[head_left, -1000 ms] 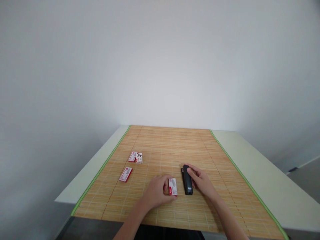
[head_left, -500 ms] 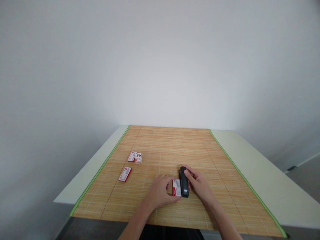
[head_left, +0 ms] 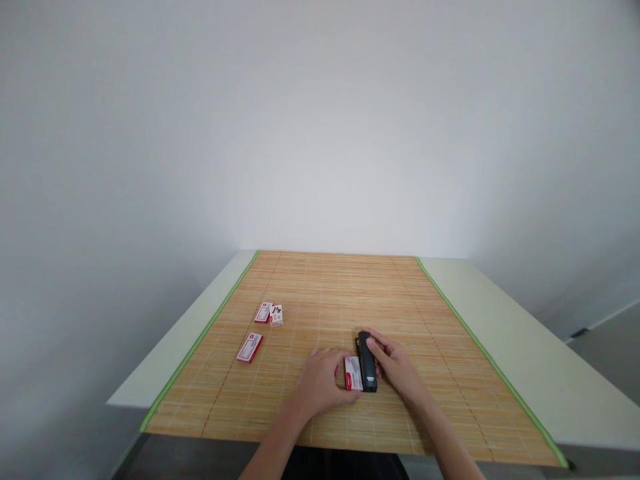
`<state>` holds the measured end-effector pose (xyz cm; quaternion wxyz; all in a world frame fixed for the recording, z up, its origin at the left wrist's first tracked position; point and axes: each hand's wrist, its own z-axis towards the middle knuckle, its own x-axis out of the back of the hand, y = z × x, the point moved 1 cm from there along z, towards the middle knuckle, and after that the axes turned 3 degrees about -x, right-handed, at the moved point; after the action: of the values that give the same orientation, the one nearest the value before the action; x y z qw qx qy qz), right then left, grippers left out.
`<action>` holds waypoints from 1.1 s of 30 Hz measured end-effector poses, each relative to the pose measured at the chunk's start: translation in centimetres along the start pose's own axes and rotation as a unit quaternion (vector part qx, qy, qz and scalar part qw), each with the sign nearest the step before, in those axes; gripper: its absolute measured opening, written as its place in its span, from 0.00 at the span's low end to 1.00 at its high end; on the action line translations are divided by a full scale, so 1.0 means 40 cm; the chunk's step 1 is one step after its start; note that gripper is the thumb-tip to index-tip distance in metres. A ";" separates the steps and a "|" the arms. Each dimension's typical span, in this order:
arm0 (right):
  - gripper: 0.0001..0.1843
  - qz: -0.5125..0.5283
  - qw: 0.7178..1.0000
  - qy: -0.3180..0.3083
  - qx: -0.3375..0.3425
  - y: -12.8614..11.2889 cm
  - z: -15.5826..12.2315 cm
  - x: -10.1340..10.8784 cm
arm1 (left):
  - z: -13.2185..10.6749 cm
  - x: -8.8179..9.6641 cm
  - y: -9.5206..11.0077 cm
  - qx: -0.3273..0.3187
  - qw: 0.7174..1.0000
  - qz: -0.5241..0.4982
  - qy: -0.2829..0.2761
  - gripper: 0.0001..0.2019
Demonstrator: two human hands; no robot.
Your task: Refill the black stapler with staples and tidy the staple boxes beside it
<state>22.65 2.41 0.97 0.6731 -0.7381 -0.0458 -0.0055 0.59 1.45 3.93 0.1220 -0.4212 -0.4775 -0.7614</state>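
Near the front of the bamboo mat, a black stapler [head_left: 369, 365] lies lengthwise, pointing away from me. My right hand [head_left: 393, 363] grips its far part from the right, thumb on top. Against the stapler's left side sits a small red-and-white box [head_left: 353, 374]. My left hand [head_left: 324, 381] curls around that box from the left, with the fingers at its far end and the thumb at its near end. The underside of the box and some fingertips are hidden.
Left of my hands lie a red-and-white flat box [head_left: 249, 347] and, farther back, another flat box [head_left: 263, 312] touching a small white box [head_left: 277, 315]. The green-edged bamboo mat [head_left: 345, 287] covers the middle of a white table [head_left: 500, 333]. A wall [head_left: 330, 133] rises behind it.
Hardly anything differs. The whole view has shifted very slightly, while both hands keep their hold on the stapler and the box.
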 end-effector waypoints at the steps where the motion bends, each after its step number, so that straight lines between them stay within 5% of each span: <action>1: 0.37 -0.004 1.000 -0.001 0.004 0.006 0.002 0.001 | 0.001 -0.002 0.002 0.001 1.000 -0.001 0.002 0.30; 10: 0.35 0.002 1.000 -0.007 0.016 0.012 0.002 -0.001 | 0.009 -0.026 0.005 0.005 1.000 -0.008 0.014 0.33; 15: 0.37 0.037 0.998 0.045 -0.003 0.004 -0.017 0.009 | -0.026 -0.024 -0.011 0.024 0.999 -0.017 0.043 0.57; 20: 0.33 0.076 0.994 0.081 -0.003 -0.002 -0.034 -0.001 | -0.116 0.112 -0.144 0.044 0.982 0.088 0.163 0.28; 23: 0.32 0.076 0.993 0.094 0.007 -0.007 -0.038 -0.013 | -0.175 0.241 -0.265 0.044 0.963 0.169 0.204 0.30; 28: 0.33 0.078 0.992 0.101 0.008 -0.009 -0.040 -0.014 | -0.241 0.360 -0.404 0.068 0.980 0.155 0.108 0.41; 33: 0.36 0.108 0.988 0.111 -0.010 -0.005 -0.039 -0.004 | -0.230 0.361 -0.405 0.104 0.987 0.106 0.055 0.36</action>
<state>22.57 0.85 1.32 0.6632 -0.7402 0.1094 -0.0154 -22.64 5.28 3.03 0.2715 -0.4118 -0.4992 -0.7124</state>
